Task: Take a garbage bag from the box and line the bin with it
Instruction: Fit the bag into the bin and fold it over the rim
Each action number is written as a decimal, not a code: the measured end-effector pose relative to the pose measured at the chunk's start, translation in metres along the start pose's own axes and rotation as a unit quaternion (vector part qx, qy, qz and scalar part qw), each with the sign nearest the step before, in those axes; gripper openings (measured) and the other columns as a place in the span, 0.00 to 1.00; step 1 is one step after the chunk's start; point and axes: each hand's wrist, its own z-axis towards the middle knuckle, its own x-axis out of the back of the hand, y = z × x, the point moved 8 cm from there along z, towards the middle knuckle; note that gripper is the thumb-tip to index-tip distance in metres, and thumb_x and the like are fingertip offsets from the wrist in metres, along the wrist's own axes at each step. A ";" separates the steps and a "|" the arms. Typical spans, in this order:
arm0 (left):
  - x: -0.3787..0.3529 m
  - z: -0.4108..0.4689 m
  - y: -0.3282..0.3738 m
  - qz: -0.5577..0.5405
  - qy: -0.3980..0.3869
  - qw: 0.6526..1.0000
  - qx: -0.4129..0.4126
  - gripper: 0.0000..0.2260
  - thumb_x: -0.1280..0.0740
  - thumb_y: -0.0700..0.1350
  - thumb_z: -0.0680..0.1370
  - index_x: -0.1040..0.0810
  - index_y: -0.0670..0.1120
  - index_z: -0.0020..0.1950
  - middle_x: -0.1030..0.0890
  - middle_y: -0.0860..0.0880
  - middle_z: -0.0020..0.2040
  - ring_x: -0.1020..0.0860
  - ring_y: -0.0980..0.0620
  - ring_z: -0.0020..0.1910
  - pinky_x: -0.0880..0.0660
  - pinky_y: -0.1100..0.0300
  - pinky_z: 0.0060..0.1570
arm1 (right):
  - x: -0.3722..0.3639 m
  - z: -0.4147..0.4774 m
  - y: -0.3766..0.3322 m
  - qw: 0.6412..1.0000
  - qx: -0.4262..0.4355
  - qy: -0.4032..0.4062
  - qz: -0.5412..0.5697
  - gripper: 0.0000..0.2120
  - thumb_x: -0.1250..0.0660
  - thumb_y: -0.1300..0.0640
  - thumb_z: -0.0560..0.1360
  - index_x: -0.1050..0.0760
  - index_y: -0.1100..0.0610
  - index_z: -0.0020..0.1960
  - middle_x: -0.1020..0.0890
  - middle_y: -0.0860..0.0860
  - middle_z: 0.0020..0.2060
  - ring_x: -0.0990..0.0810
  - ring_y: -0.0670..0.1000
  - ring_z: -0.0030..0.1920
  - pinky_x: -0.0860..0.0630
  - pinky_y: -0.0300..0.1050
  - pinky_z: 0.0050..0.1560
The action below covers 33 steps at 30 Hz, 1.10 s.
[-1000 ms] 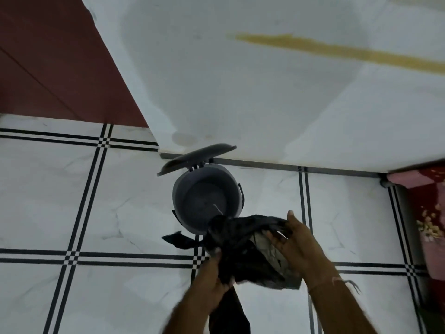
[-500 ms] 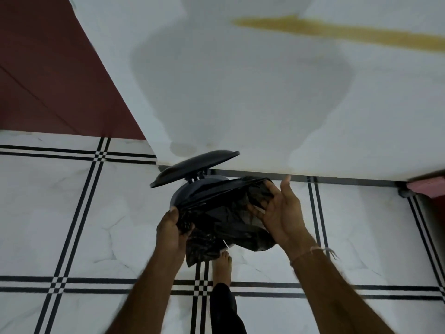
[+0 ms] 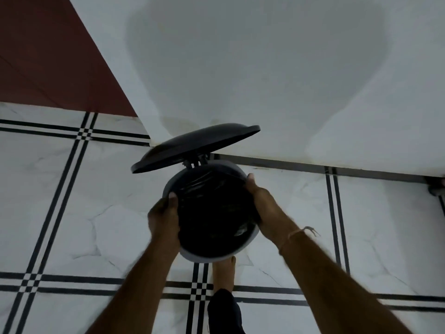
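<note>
Red panel (image 3: 43,56): dark red surface in the upper left corner, meeting the white wall along a slanted edge.
Floor (image 3: 72,201): white marbled tiles crossed by paired black lines, which form small checker patterns where they meet.
Lid (image 3: 195,147): dark, round, raised on its hinge at the far side of the bin; seen nearly edge-on, long axis running from lower left to upper right, underside tilted toward the opening.
Left hand (image 3: 163,218): at the left rim of the bin, fingers curled over the edge, thumb inside; it pins the bag's edge against the rim.
Bin (image 3: 216,257): grey, round, standing upright on the floor against the wall, mouth facing straight up toward the camera.
Garbage bag (image 3: 212,213): black, glossy, creased; it is inside the bin and fills the whole opening, open end upward, body hanging down into the bin along the bin's vertical axis. Its edge lies at the rim on both hand sides; the grey rim shows bare at the near side.
Foot (image 3: 222,276): bare, on the floor just in front of the bin, toes pointing at it; a dark trouser leg (image 3: 224,312) is above it.
Right hand (image 3: 261,203): at the right rim, fingers close together and wrapped over the edge, gripping bag and rim; a thin thread (image 3: 301,232) circles the wrist.
Wall (image 3: 313,68): white, with a broad grey shadow above the bin.
</note>
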 end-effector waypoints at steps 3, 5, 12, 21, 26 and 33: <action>0.027 0.011 -0.007 -0.027 0.018 0.999 -0.001 0.14 0.30 0.51 0.81 0.23 0.45 0.39 0.21 0.44 0.39 0.25 0.46 0.42 0.28 0.53 0.42 | 0.019 0.012 0.003 0.995 0.055 0.082 0.018 0.16 0.37 0.51 0.84 0.14 0.59 0.55 0.12 0.59 0.52 0.15 0.63 0.57 0.20 0.63 0.64; 0.035 0.015 -0.006 -0.042 0.024 0.999 0.008 0.13 0.30 0.51 0.80 0.23 0.46 0.39 0.23 0.42 0.43 0.25 0.45 0.44 0.27 0.52 0.44 | 0.024 0.016 0.003 0.994 0.061 0.083 0.039 0.12 0.37 0.59 0.84 0.15 0.60 0.54 0.12 0.60 0.52 0.15 0.63 0.58 0.19 0.59 0.63; 0.035 0.044 -0.011 -0.093 -0.026 0.995 0.020 0.18 0.26 0.54 0.76 0.17 0.43 0.60 0.14 0.42 0.56 0.15 0.43 0.55 0.19 0.52 0.54 | 0.045 0.049 -0.009 0.994 0.098 0.052 0.013 0.12 0.38 0.65 0.83 0.18 0.66 0.61 0.15 0.64 0.57 0.16 0.61 0.57 0.16 0.47 0.56; 0.029 0.076 -0.005 -0.092 -0.120 0.988 -0.039 0.11 0.41 0.39 0.85 0.19 0.46 0.53 0.16 0.45 0.51 0.15 0.50 0.46 0.17 0.62 0.41 | 0.046 0.071 -0.021 0.994 0.102 -0.010 -0.042 0.21 0.41 0.46 0.84 0.21 0.57 0.69 0.15 0.55 0.61 0.16 0.55 0.61 0.20 0.50 0.65; 0.024 0.088 -0.003 -0.052 -0.135 0.987 -0.067 0.13 0.41 0.36 0.85 0.20 0.46 0.64 0.14 0.50 0.57 0.15 0.54 0.53 0.18 0.64 0.48 | 0.033 0.086 -0.024 0.990 0.128 -0.033 -0.047 0.15 0.39 0.48 0.84 0.20 0.50 0.66 0.13 0.45 0.56 0.14 0.46 0.57 0.18 0.38 0.55; 0.008 0.104 0.008 -0.030 -0.145 0.983 -0.108 0.17 0.41 0.36 0.85 0.24 0.45 0.73 0.14 0.52 0.58 0.16 0.53 0.57 0.19 0.62 0.53 | 0.029 0.107 -0.034 0.985 0.144 -0.055 -0.077 0.21 0.38 0.46 0.84 0.26 0.52 0.74 0.18 0.45 0.65 0.18 0.43 0.62 0.22 0.39 0.63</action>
